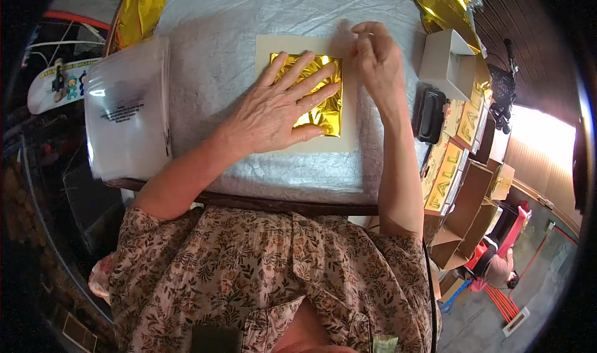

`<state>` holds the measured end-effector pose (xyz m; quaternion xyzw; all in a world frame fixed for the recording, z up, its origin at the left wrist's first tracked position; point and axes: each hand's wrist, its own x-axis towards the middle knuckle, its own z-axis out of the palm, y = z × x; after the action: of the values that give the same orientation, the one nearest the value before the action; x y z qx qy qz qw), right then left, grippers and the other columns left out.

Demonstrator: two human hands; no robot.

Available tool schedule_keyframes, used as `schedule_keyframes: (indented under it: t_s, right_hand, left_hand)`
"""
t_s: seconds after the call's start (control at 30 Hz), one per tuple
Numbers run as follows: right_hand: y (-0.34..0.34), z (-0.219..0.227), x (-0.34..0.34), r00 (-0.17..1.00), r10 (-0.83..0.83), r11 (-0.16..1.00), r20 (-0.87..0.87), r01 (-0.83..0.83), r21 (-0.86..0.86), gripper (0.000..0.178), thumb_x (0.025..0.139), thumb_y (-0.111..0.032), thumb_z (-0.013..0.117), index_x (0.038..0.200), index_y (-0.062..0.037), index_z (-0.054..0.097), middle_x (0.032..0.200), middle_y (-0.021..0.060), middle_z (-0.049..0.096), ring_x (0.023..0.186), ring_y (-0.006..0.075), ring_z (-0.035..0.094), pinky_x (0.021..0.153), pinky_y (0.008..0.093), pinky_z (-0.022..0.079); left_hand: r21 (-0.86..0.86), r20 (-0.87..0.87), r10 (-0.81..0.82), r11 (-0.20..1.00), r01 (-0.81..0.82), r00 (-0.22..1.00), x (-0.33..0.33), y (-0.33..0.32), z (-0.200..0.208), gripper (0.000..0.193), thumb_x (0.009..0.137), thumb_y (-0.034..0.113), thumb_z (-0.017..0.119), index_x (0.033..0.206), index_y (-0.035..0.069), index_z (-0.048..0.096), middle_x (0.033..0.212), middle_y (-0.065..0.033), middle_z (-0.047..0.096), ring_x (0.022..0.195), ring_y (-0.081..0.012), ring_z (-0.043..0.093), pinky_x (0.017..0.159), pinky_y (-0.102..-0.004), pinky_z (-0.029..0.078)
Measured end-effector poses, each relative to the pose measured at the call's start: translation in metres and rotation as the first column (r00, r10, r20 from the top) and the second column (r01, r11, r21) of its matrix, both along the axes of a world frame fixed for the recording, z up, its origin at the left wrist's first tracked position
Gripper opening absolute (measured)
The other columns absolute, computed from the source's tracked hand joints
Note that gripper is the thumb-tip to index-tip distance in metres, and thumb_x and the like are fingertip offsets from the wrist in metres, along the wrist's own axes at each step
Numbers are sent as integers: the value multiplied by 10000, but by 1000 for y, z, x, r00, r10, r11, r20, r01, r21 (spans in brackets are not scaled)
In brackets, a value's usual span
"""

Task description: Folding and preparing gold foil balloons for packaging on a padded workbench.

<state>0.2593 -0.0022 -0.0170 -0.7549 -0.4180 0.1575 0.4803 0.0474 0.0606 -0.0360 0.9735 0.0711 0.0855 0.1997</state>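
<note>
Foil (334, 120) in a gold, wrinkled square, lying flat on a beige sheet (305, 146) near the middle of the bench (205, 73), with a margin of beige visible above, below and to the right. Left hand (268, 113) palm down over the left part of the gold square, grip spread wide, fingers fanned toward the upper right, thumb stretched across the lower part. Right hand (377, 57) just beside the upper right corner of the beige sheet, fingers curled toward the thumb; cannot tell whether this grip is pinching anything or touching the sheet.

Along the left edge of the bench, a stack of clear plastic bags (127, 132), partly overhanging. Beyond that stack, a white skateboard (43, 92) with coloured figures. At the upper right, a pale open box (433, 62) tipped toward the right; just below, a black tray (430, 116). Loose gold film (140, 14) at the upper left, with more of the same at the upper right. Farther right, cartons with gold lettering (444, 169) beside open brown cardboard boxes (463, 204). In the lower right background, well apart, another person (499, 264) above a grey floor (547, 284).
</note>
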Motion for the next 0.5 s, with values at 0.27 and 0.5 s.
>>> schedule_keyframes:
  t_s: [0.27,0.5]
  right_hand:
    - [6,8,4,987,157,876,-45,-160,-454,275,863,-225,830,820,17,706,664,43,637,613,108,537,567,305,446]
    - [7,2,8,987,153,893,52,-116,-435,356,802,-289,892,741,7,703,613,31,618,567,105,530,524,320,430]
  left_hand:
    - [32,3,-1,999,1,1000,-1,-1,-3,769,935,566,630,1585,225,400,1666,-64,315,1545,-352,227,1262,-594,157]
    - [40,31,-1,999,0,1000,-1,-1,-6,742,948,589,596,1568,215,437,1675,-60,298,1543,-363,226,1264,-590,156]
